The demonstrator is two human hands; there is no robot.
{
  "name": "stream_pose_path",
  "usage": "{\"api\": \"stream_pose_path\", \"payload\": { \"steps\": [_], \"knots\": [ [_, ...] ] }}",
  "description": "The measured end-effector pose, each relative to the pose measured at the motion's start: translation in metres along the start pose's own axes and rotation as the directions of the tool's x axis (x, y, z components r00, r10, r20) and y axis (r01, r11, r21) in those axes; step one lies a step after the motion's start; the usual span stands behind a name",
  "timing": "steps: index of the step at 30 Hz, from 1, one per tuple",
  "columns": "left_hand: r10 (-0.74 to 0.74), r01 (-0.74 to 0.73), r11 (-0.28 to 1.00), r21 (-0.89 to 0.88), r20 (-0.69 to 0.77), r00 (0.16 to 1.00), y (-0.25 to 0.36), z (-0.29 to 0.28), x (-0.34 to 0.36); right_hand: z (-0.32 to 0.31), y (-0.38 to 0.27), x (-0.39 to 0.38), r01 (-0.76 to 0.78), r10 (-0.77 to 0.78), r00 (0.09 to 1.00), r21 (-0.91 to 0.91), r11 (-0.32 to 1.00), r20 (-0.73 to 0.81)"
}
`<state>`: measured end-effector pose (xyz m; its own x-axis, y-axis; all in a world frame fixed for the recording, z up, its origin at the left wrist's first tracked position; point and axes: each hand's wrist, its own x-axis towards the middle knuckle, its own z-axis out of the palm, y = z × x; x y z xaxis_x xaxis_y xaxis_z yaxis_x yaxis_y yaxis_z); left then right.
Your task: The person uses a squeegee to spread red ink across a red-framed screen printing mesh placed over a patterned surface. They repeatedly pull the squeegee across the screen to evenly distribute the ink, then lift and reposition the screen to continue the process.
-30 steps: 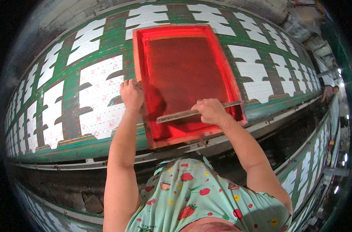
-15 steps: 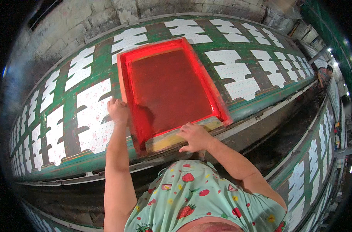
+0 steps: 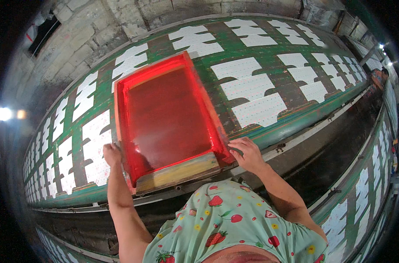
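A screen printing frame (image 3: 178, 175) with a wet red inner border and a dark red mesh (image 3: 169, 118) lies tilted across the green table in front of me. My left hand (image 3: 112, 155) is closed at its left edge, near the lower corner, with the fingertips partly hidden. At the lower right corner, my right hand (image 3: 248, 155) has its fingers bent against the frame's side, the thumb below them. Left of the frame lie white cut fabric pieces (image 3: 96, 151) with red print. Those to the right (image 3: 256, 109) carry only small dots.
The long green printing table (image 3: 269, 136) curves away to both sides, with rows of white pieces. A metal rail (image 3: 291, 142) runs along its near edge. Behind me stands another table (image 3: 361, 193) with white pieces. A block wall (image 3: 90, 35) borders the far side; a person (image 3: 378, 78) is at the far right.
My right hand has gone from the frame's near edge to its lower right side. The frame sits further left in view, partly because the view has turned; my left hand stays at its left edge.
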<state>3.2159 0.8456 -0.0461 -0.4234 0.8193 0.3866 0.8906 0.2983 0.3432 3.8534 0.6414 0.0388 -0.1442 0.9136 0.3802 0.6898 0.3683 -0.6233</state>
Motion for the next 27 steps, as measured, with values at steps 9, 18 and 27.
{"api": "stream_pose_path", "payload": {
  "steps": [9, 18, 27],
  "knots": [
    [-0.280, 0.386, 0.812, -0.438, 0.288, 0.916, -0.020, -0.002, -0.050, 0.032, 0.044, 0.006, -0.261, 0.260, 0.965, 0.004, 0.965, 0.043],
    [-0.180, 0.326, 0.749, -0.577, 0.296, 0.938, 0.007, -0.017, -0.065, 0.075, 0.022, 0.057, -0.406, 0.415, 0.908, -0.121, 0.906, 0.059],
    [-0.184, 0.413, 0.607, -0.679, 0.386, 0.904, -0.001, -0.011, -0.066, 0.083, 0.013, 0.076, -0.447, 0.443, 0.894, -0.188, 0.875, -0.062]
  ]
}}
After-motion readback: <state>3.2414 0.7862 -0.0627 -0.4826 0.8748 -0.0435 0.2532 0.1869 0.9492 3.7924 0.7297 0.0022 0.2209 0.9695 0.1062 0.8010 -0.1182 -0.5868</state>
